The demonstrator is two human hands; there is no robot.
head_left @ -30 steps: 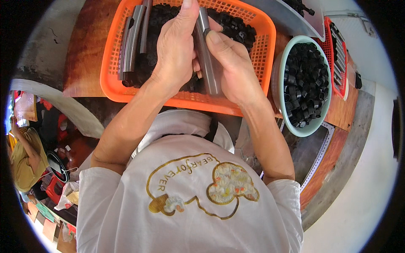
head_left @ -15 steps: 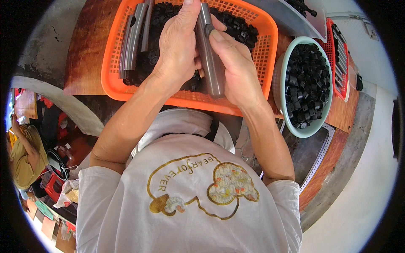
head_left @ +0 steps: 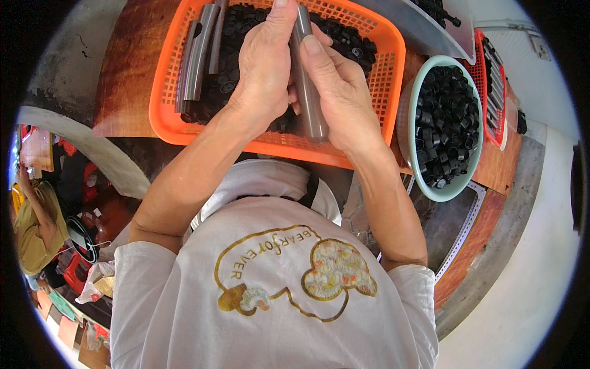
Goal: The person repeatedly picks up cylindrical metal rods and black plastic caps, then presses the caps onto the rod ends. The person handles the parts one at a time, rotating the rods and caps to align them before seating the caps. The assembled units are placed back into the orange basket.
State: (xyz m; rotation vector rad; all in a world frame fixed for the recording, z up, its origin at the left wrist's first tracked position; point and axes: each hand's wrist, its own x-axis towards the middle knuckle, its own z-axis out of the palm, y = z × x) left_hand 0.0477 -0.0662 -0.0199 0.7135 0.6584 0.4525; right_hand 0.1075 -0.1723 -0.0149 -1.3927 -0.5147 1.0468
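A grey, smooth cylindrical tube (head_left: 310, 101) stands at a slant between my hands above the orange basket (head_left: 166, 132), its rounded lower end pointing toward me. My left hand (head_left: 264, 71) is closed against its left side, with the thumb up near the far end. My right hand (head_left: 341, 89) wraps the right side and lays its thumb on the upper part of the tube. Fingers behind the tube are mostly hidden. Inside the basket lie small black plastic caps (head_left: 230, 77) in a heap, with similar grey tubes (head_left: 200, 58) leaning along its left side.
Right of the basket stands a pale green bowl (head_left: 410, 144) full of black ring-like pieces (head_left: 448, 123). Beyond it are a red basket (head_left: 478, 74) with grey tubes and a translucent bin (head_left: 424, 31). The wooden table (head_left: 123, 80) carries these. Another person (head_left: 40, 227) sits far left.
My right thumb has shifted up along the tube, and the dark notch seen beside it earlier no longer shows. The left hand has moved slightly right.
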